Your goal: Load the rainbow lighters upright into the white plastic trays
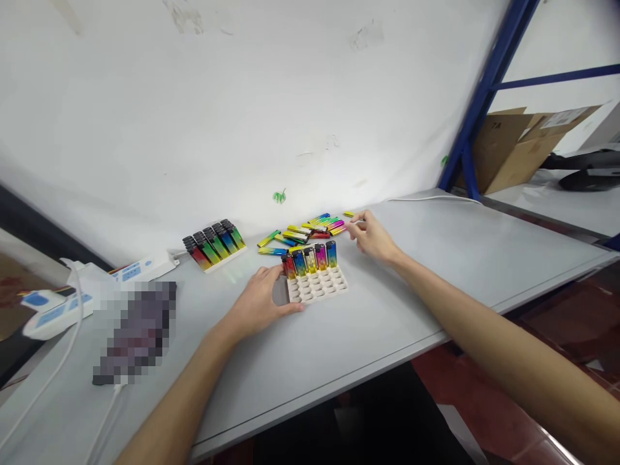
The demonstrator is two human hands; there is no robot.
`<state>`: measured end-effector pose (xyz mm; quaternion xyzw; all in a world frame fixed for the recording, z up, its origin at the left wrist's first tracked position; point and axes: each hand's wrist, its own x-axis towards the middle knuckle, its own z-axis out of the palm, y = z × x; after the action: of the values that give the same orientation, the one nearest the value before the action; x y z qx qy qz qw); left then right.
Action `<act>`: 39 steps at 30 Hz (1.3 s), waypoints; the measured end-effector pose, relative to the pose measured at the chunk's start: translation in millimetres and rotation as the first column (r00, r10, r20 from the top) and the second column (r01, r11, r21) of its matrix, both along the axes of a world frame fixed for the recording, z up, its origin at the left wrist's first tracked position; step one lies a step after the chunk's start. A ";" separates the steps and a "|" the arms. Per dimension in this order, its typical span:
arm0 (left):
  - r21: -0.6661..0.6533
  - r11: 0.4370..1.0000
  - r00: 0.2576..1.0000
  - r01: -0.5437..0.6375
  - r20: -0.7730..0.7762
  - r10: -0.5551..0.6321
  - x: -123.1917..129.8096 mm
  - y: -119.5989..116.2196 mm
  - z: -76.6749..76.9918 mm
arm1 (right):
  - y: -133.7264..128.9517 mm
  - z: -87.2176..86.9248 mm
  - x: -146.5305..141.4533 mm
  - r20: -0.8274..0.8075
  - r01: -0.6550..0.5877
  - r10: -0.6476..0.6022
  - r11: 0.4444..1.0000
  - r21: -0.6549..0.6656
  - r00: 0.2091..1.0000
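Observation:
A white tray [318,288] with rows of slots lies on the grey table. Five-wide, its back row holds upright lighters [310,259] in shiny red, blue, yellow and magenta with dark tops. My left hand [259,298] is closed round the tray's left side, thumb along the front edge and fingers behind. Beyond the tray is a loose pile of metallic-coloured lighters [295,236] lying flat. My right hand [371,237] is at the pile's right end, fingers curled in a pinch beside a magenta lighter [335,225]. What the fingertips hold, if anything, is too small to make out.
Another white tray [227,259] filled with lighters stands at the back left. Power strips [140,268], cables and a blurred dark object [138,332] occupy the table's left. A white wall stands behind; a blue metal frame [477,103] and cardboard boxes [527,145] are right.

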<state>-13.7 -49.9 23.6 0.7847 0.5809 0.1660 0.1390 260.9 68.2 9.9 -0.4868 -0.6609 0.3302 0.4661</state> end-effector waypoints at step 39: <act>-0.011 1.000 1.000 -0.007 -0.029 0.007 -0.9 1.3 -1.5 | -18.3 9.1 -20.0 -0.341 -0.215 0.085 0.907 -0.363 0.936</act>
<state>-14.6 -48.6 22.0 0.7843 0.5864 0.1518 0.1341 240.9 49.9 19.0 -0.4580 -0.5329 0.5656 0.4316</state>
